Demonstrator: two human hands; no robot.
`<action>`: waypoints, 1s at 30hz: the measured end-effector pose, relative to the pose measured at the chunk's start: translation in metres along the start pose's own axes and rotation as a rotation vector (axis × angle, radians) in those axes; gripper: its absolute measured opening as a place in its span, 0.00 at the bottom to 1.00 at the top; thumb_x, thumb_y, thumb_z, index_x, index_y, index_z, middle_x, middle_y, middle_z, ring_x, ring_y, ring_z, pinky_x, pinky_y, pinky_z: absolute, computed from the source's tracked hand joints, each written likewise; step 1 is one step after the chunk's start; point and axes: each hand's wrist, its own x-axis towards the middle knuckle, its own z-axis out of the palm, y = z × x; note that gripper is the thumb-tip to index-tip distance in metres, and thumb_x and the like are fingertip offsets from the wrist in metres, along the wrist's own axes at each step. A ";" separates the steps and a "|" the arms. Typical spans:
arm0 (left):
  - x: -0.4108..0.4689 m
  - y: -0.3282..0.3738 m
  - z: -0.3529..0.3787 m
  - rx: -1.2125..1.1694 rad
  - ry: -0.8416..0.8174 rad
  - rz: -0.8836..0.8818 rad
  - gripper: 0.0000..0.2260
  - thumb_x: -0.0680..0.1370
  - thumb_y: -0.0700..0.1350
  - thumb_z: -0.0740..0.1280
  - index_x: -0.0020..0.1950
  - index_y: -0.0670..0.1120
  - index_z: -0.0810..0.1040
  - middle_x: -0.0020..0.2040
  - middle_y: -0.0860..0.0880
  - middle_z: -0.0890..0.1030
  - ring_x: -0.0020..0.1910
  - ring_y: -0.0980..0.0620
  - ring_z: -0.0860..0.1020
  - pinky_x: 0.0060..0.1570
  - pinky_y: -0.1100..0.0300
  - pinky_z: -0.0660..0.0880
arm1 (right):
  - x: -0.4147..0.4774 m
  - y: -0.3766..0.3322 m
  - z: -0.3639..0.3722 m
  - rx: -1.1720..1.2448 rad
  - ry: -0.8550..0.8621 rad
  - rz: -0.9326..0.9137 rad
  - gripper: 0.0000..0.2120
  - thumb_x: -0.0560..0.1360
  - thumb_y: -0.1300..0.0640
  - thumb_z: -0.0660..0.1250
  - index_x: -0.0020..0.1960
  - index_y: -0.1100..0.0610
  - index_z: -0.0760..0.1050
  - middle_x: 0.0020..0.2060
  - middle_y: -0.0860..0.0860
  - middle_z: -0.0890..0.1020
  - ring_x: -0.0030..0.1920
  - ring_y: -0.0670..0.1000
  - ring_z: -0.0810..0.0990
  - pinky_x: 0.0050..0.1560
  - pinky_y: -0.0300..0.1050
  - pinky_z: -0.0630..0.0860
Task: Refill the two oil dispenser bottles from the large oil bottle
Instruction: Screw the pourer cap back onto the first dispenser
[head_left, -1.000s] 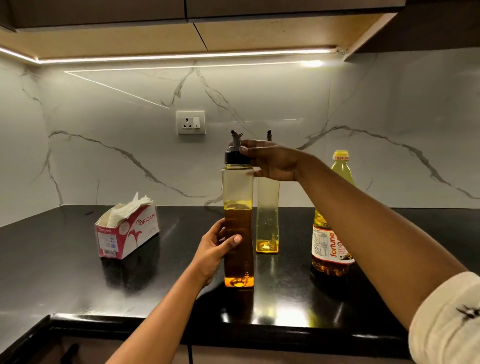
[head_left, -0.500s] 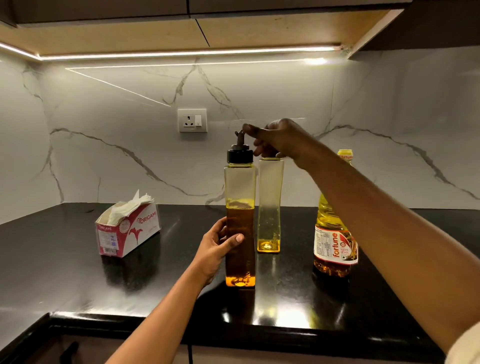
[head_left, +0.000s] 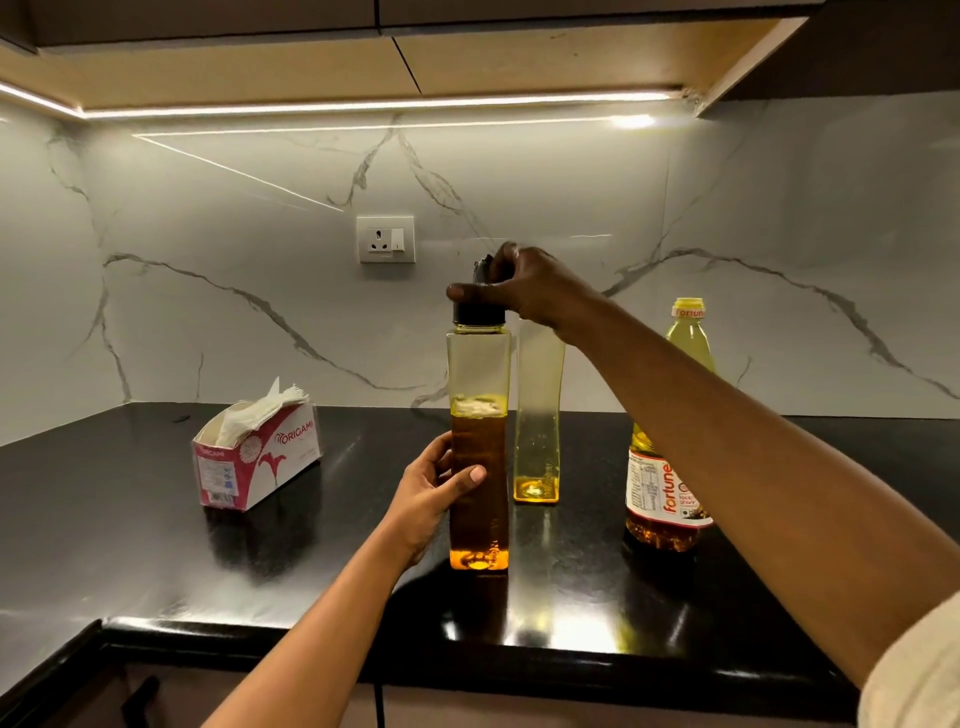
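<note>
The front dispenser bottle (head_left: 478, 374) stands mid-frame on the black counter (head_left: 156, 545) — the left hand (head_left: 431, 499) wraps round its lower part, and the right hand (head_left: 524, 291) curls its fingers over the black cap (head_left: 479, 313). It seems best to hold the bottle tight and straight — and twist the cap slowly so nothing tips.

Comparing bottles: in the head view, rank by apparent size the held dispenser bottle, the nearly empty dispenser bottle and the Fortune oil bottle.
1. Held dispenser bottle and Fortune oil bottle: alike; the right arm partly hides the latter.
2. Nearly empty dispenser bottle: smallest, though farther back.
</note>
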 end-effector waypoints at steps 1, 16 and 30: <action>0.000 0.000 0.000 -0.002 -0.001 -0.002 0.39 0.59 0.58 0.81 0.65 0.47 0.74 0.58 0.42 0.81 0.58 0.42 0.80 0.52 0.53 0.79 | 0.000 -0.002 -0.003 0.044 -0.010 0.061 0.24 0.70 0.38 0.68 0.52 0.57 0.70 0.42 0.51 0.75 0.43 0.48 0.73 0.45 0.43 0.73; -0.001 0.002 0.001 0.008 -0.008 0.003 0.40 0.58 0.60 0.81 0.65 0.48 0.73 0.58 0.43 0.81 0.57 0.44 0.80 0.52 0.54 0.79 | 0.003 0.001 0.014 -0.026 -0.106 -0.073 0.21 0.67 0.47 0.74 0.50 0.55 0.68 0.41 0.49 0.74 0.43 0.47 0.73 0.44 0.40 0.71; -0.001 0.000 0.002 0.035 0.036 0.077 0.37 0.60 0.59 0.80 0.64 0.46 0.74 0.55 0.44 0.83 0.55 0.45 0.82 0.50 0.55 0.79 | -0.001 0.010 0.031 0.502 -0.134 0.115 0.09 0.71 0.59 0.72 0.49 0.57 0.76 0.41 0.49 0.80 0.44 0.44 0.78 0.41 0.30 0.73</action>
